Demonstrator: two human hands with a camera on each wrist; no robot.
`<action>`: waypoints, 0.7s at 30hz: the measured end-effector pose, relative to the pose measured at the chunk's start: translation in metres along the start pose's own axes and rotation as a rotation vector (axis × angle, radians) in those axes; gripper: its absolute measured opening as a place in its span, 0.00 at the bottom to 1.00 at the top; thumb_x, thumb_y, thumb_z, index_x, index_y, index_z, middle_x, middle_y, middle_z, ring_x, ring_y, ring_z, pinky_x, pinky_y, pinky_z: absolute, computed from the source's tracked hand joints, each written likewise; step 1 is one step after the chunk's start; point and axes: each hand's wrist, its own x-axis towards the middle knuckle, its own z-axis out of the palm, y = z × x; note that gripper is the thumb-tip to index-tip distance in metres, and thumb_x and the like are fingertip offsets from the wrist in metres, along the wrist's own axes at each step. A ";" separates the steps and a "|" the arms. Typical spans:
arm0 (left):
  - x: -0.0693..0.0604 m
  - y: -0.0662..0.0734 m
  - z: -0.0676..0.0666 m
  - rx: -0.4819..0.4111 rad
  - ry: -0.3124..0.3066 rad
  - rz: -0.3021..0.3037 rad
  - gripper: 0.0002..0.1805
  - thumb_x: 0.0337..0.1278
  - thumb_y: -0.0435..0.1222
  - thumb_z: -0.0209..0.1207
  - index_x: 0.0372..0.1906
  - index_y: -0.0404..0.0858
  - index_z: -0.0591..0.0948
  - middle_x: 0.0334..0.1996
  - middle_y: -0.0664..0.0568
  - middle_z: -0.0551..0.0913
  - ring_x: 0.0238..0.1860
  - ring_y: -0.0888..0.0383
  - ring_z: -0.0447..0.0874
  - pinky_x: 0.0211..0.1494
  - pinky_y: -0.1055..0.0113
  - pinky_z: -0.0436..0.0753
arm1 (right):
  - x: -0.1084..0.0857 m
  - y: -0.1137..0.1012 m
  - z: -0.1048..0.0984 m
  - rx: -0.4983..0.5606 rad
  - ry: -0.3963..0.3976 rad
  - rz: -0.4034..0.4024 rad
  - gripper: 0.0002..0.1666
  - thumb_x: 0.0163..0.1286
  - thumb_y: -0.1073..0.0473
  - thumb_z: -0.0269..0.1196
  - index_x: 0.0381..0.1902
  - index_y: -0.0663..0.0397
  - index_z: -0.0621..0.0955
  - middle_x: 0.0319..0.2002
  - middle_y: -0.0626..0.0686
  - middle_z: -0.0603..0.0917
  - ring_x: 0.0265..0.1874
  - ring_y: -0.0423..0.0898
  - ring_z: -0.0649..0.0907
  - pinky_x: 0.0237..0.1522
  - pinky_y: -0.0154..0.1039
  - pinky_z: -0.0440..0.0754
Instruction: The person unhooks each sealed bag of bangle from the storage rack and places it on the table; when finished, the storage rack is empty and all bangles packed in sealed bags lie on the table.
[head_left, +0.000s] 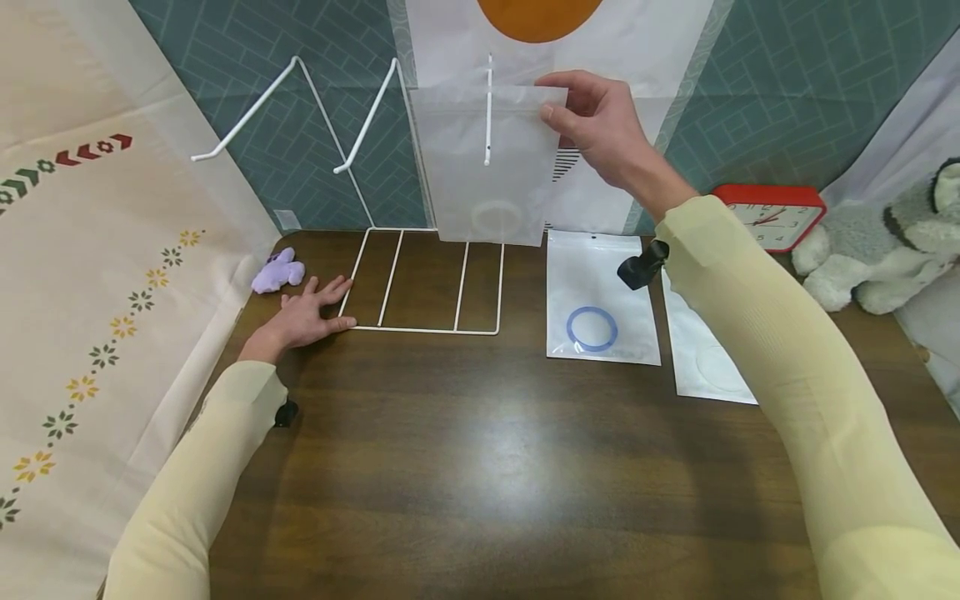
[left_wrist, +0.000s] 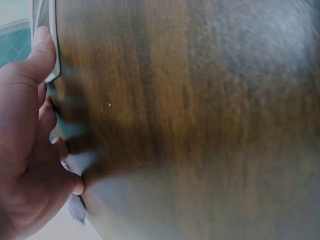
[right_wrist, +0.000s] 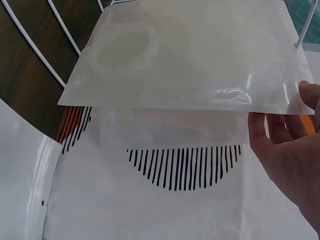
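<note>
Pinching pouch (head_left: 457,179), right hand (head_left: 603,125); clock (head_left: 772,218), head view only

From the middle of your head view, look between two and three o'clock: the red-framed clock (head_left: 772,215) there bears printed numerals on its white dial (head_left: 776,230). You can read the 3 on the dial's right side, with the 4 and 5 below it along the lower edge. The numerals along the top are too small for you to read surely.
</note>
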 end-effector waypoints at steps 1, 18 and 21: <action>0.000 0.000 0.000 0.001 0.000 -0.002 0.45 0.68 0.52 0.59 0.80 0.38 0.53 0.79 0.40 0.47 0.75 0.28 0.34 0.61 0.20 0.36 | 0.000 0.000 0.000 0.000 0.002 -0.003 0.21 0.72 0.62 0.64 0.61 0.48 0.83 0.47 0.54 0.82 0.46 0.50 0.78 0.51 0.38 0.80; -0.001 0.001 0.000 -0.013 0.003 -0.001 0.45 0.68 0.52 0.59 0.79 0.38 0.53 0.79 0.39 0.47 0.75 0.28 0.33 0.61 0.20 0.35 | -0.002 -0.003 0.004 -0.014 0.020 0.012 0.18 0.73 0.61 0.63 0.60 0.51 0.84 0.48 0.54 0.83 0.44 0.49 0.78 0.45 0.38 0.79; -0.001 0.001 0.000 -0.015 0.004 0.004 0.45 0.68 0.51 0.59 0.79 0.37 0.53 0.79 0.39 0.47 0.75 0.27 0.33 0.61 0.20 0.35 | -0.003 -0.003 0.003 -0.009 0.019 0.010 0.18 0.73 0.61 0.63 0.59 0.51 0.84 0.48 0.54 0.83 0.44 0.50 0.78 0.44 0.38 0.79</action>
